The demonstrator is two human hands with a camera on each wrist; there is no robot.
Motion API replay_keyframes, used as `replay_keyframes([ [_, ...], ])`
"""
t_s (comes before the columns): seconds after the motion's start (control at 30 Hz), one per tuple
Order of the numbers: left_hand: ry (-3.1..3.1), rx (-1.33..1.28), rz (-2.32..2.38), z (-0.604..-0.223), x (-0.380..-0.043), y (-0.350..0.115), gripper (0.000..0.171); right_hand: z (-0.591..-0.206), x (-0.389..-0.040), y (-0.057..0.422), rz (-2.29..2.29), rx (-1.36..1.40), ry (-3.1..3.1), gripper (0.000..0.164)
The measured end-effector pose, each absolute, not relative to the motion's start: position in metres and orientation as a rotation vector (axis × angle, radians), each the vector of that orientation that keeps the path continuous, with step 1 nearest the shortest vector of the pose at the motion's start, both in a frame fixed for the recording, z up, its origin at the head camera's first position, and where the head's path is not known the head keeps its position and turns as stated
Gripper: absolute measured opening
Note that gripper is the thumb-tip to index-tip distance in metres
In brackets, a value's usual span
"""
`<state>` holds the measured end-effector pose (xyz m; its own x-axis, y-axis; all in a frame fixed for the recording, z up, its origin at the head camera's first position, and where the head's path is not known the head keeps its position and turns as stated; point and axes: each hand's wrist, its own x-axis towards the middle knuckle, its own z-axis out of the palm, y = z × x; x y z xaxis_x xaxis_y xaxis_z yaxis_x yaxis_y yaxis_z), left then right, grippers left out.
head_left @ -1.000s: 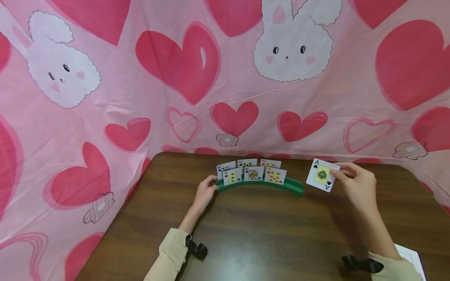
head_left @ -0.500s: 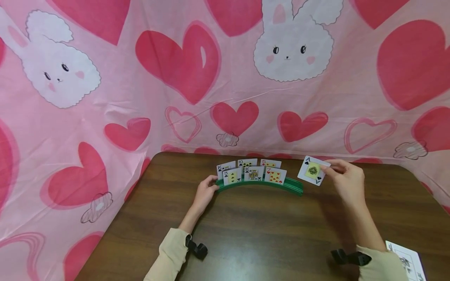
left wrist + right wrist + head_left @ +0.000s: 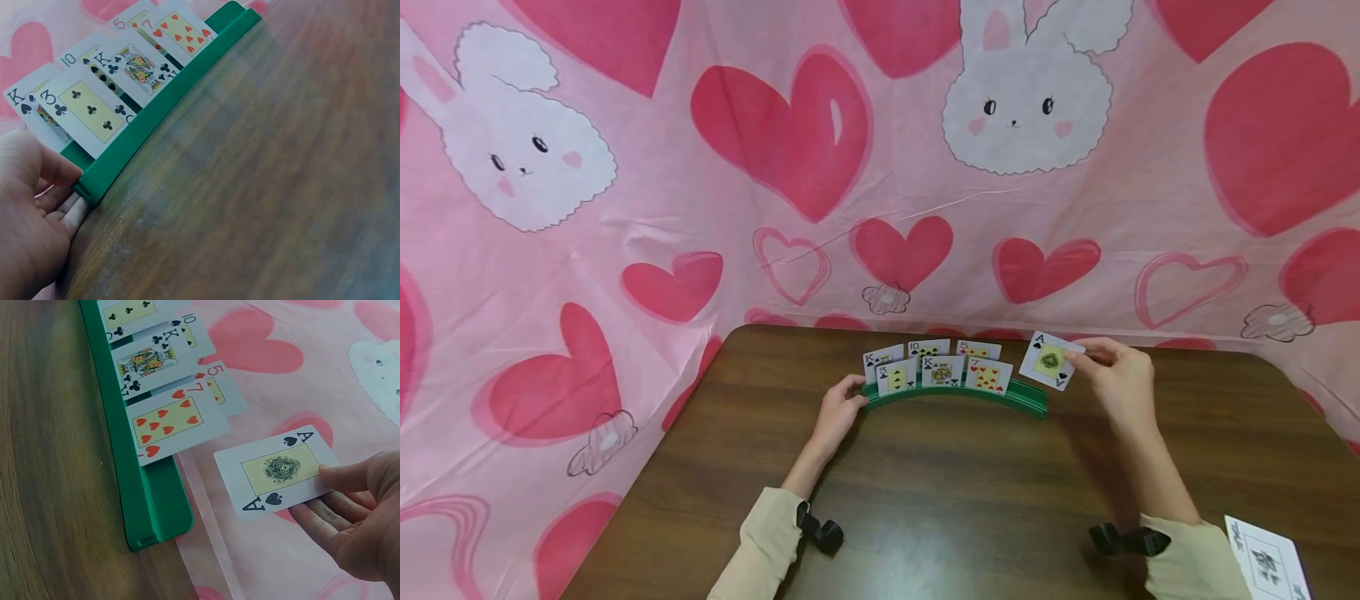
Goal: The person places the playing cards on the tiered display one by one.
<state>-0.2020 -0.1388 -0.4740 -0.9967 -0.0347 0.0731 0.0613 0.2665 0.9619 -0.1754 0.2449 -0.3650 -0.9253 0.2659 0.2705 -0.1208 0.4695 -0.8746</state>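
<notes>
A curved green card holder point(image 3: 1028, 398) stands on the table with two rows of playing cards. In front are the three of clubs point(image 3: 91, 110), king of clubs point(image 3: 136, 67) and seven of hearts point(image 3: 177, 422). Behind them show the king of spades point(image 3: 39, 103), a ten point(image 3: 928, 347) and a red five point(image 3: 226, 394), partly covered. My left hand point(image 3: 838, 414) grips the holder's left end between thumb and fingers. My right hand point(image 3: 1123, 383) pinches the ace of spades point(image 3: 279, 472) by its right edge, face toward me, in the air beside the holder's bare right end.
A large white card point(image 3: 1267, 560) with a black figure lies at the table's right front, partly behind the right sleeve. Pink cloth point(image 3: 895, 183) with hearts and rabbits hangs behind and left of the brown wooden table point(image 3: 955, 492).
My right hand has moved left with the ace of spades, bringing it close to the holder's right end. More of the large white card shows. My left hand has stayed put.
</notes>
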Motion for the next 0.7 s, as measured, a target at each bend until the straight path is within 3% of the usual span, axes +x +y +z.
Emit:
replay_keyframes([
  [0.7, -2.438, -0.030, -1.835, -0.475, -0.203, -0.139, 0.029, -0.379, -0.186, 0.233, 1.430, -0.084, -2.407, 0.029],
])
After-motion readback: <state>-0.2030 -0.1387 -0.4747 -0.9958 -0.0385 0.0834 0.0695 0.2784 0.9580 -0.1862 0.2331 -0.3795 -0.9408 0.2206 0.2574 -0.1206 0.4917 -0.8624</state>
